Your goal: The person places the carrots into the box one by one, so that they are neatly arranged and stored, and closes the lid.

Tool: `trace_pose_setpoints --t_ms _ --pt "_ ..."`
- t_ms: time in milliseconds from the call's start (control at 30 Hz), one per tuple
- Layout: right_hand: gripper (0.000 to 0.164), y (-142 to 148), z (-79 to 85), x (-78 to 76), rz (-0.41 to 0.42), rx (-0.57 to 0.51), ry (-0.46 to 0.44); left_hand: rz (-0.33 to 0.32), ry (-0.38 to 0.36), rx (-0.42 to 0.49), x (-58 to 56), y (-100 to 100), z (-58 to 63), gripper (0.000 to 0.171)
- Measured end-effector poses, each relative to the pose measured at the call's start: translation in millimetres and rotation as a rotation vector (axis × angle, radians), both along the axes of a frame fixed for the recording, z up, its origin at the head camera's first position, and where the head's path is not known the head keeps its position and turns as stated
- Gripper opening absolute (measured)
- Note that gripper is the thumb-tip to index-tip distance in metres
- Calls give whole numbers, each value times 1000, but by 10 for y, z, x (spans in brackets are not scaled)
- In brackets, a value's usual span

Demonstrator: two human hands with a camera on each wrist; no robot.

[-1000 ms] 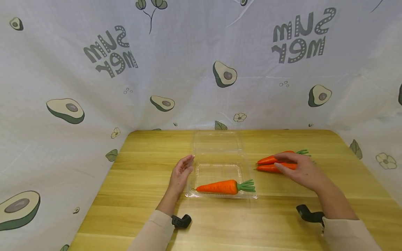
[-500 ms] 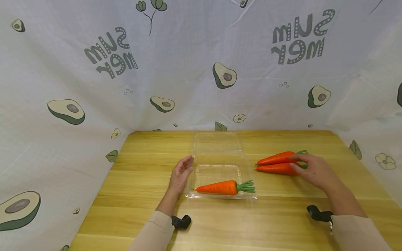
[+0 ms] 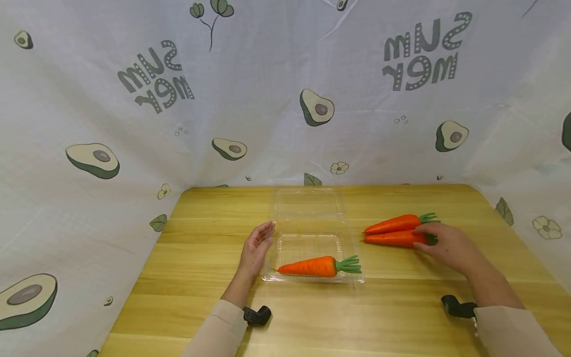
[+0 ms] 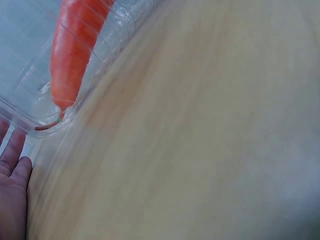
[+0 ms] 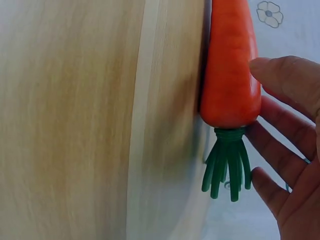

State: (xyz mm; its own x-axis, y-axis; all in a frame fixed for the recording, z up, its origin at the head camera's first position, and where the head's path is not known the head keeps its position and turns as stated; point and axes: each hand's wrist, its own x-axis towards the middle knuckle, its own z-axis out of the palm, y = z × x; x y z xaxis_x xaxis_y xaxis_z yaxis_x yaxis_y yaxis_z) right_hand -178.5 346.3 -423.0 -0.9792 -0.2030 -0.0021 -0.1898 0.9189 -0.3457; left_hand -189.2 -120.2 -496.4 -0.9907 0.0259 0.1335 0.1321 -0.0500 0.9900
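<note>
My right hand [image 3: 448, 246] pinches the thick end of the nearer of two carrots, with the thumb on its near side. That carrot [image 3: 388, 239] lies on the table, its green stalks partly covered by the hand; the right wrist view shows the carrot [image 5: 231, 70] with the thumb against its side. Right behind it lies a second carrot [image 3: 394, 224]. A third carrot [image 3: 310, 267] rests along the front of a clear plastic clamshell box [image 3: 312, 244], its stalks over the right rim. My left hand [image 3: 256, 250] rests at the box's left edge, fingers relaxed and holding nothing.
The box's clear lid [image 3: 308, 202] lies folded back toward the far table edge. A wooden table [image 3: 312, 317] carries everything. A white cloth [image 3: 267, 99] with avocado prints hangs behind and at both sides.
My right hand has moved right along the carrots to the nearer one's stalk end, and its fingers have closed on it. The left hand, the box and the carrots have stayed put.
</note>
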Motion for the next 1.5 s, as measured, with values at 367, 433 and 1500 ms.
trace_pose_setpoints --t_ms 367,433,1500 --pt "49 -44 -71 -28 73 21 -39 -8 4 -4 -5 -5 -23 45" --pt "50 -50 -89 -17 86 10 -36 -9 8 -8 -4 -3 -27 45" --pt "66 -64 148 127 8 -86 -57 -4 9 -17 -5 -1 -14 45"
